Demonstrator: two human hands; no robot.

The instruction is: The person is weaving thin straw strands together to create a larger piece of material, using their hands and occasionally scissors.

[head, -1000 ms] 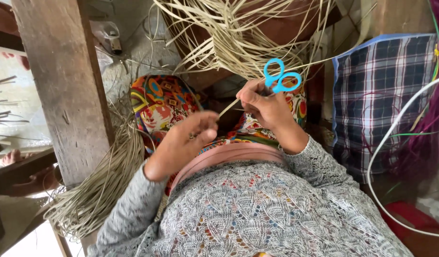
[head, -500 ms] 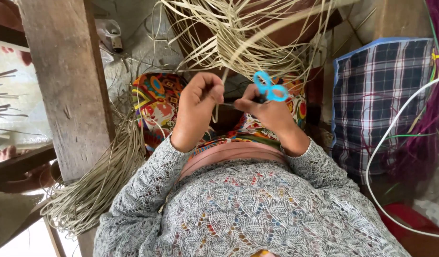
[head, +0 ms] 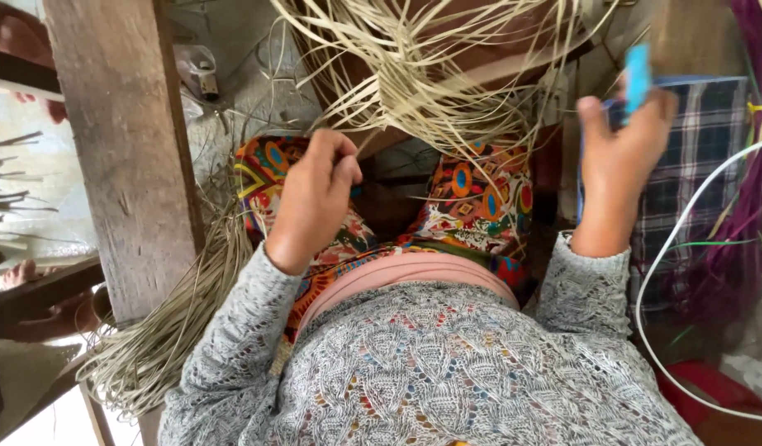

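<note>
My right hand [head: 620, 157] swung out to 2 o'clock, fingers gripping scissors [head: 637, 70]; left hand [head: 310, 194] curled narrow under straw [head: 414, 74].

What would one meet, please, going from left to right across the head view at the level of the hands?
Wooden post → left hand, closed on pale straw strands → patterned cloth → right hand, holding blue scissors → checked bag → purple strands.

Blue scissors [head: 637, 73] motion-blurred, blades hidden inside right hand [head: 619, 157]; straw strands [head: 414, 58] cut off at top.
</note>
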